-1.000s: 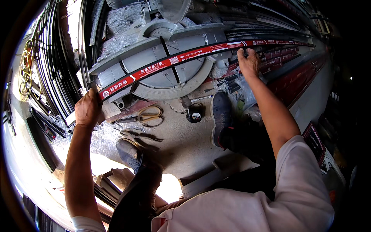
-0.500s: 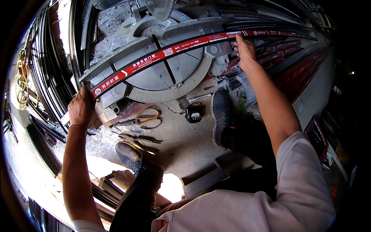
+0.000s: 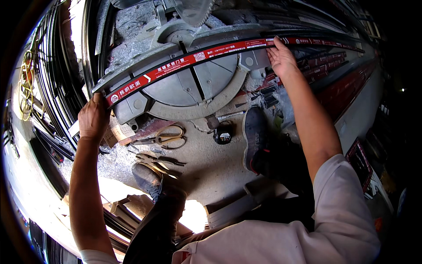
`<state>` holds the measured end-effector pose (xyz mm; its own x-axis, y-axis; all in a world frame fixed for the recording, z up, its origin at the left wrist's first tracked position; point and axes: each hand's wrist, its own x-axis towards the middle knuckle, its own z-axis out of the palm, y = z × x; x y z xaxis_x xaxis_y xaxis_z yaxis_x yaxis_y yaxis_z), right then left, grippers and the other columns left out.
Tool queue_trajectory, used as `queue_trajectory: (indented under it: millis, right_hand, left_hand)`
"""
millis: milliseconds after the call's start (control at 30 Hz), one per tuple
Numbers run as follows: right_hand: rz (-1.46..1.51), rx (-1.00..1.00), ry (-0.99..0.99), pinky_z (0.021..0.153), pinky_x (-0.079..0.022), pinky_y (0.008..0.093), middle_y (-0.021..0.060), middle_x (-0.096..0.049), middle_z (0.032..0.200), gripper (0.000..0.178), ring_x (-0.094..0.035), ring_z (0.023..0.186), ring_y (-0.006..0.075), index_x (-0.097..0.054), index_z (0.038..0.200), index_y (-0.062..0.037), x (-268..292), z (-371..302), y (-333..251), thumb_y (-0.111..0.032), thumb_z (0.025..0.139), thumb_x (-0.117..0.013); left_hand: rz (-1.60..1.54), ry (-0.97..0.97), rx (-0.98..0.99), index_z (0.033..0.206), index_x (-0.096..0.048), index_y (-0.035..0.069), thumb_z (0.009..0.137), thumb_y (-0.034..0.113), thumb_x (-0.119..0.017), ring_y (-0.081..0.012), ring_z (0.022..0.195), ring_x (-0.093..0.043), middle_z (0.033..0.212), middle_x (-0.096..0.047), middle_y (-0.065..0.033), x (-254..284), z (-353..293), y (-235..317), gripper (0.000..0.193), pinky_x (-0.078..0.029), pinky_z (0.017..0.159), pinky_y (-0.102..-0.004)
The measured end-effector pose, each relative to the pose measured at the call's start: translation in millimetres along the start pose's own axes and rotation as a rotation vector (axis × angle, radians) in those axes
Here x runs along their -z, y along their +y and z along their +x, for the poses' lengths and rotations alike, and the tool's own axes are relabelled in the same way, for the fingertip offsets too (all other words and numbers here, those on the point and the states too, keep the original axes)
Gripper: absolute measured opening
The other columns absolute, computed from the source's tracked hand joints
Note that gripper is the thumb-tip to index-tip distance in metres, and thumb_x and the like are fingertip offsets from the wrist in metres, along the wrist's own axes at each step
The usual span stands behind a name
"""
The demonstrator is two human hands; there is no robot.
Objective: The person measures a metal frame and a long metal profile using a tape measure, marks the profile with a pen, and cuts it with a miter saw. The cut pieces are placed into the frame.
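- Head view: the left hand grips the left end of a long, thin black bar with a red printed strip.
- The right hand touches the bar farther along — I can't tell how tightly it grips.
- The bar goes across a round, grey metal saw base.
- Past it is a grey, toothed saw blade.
- On the floor — tan-handled metal scissors and a black tape measure.

Pale short-sleeved shirt, dark trousers, 2 blue-grey shoes.
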<state>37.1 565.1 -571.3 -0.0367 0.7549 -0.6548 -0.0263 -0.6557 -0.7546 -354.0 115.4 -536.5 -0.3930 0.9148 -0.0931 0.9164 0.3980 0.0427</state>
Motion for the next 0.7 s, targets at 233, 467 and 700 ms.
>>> queue_trajectory:
  millis: [233,467,700]
  right_hand:
    - [0.128,0.006,-0.049,0.109,-0.044,0.032,0.0121,-0.06,0.133,0.045,-0.055,0.124,0.0222,-0.061,0.126,-0.0061,-7.5,0.2,-4.5,-0.025,0.092,-0.083]
    - [0.147,0.011,-0.051,0.109,-0.044,0.0339,0.0116,-0.06,0.131,0.04,-0.054,0.123,0.0227,-0.06,0.124,-0.0077,-7.2,6.2,-5.5,-0.021,0.093,-0.081]
    - [0.109,0.024,-0.048,0.11,-0.044,0.0359,0.0128,-0.058,0.133,0.037,-0.054,0.124,0.0236,-0.059,0.125,-0.0085,-3.7,14.1,-12.3,-0.024,0.097,-0.077]
  left_hand:
    - [-0.008,0.007,0.013,0.109,-0.054,0.007,0.097,0.014,-0.062,-0.0407,0.084,-0.071,0.087,-0.071,-0.0198,-2.9,1.5,-0.8,0.016,-0.056,0.074,-0.051]
    - [-0.022,0.021,0.025,0.11,-0.056,0.007,0.095,0.012,-0.063,-0.0404,0.084,-0.071,0.087,-0.07,-0.0193,-3.3,2.3,-0.6,0.017,-0.056,0.075,-0.05]
    - [-0.063,-0.009,0.091,0.097,-0.062,0.007,0.084,0.014,-0.074,-0.0393,0.083,-0.07,0.084,-0.068,-0.0168,5.2,4.8,2.7,0.02,-0.055,0.074,-0.0486]
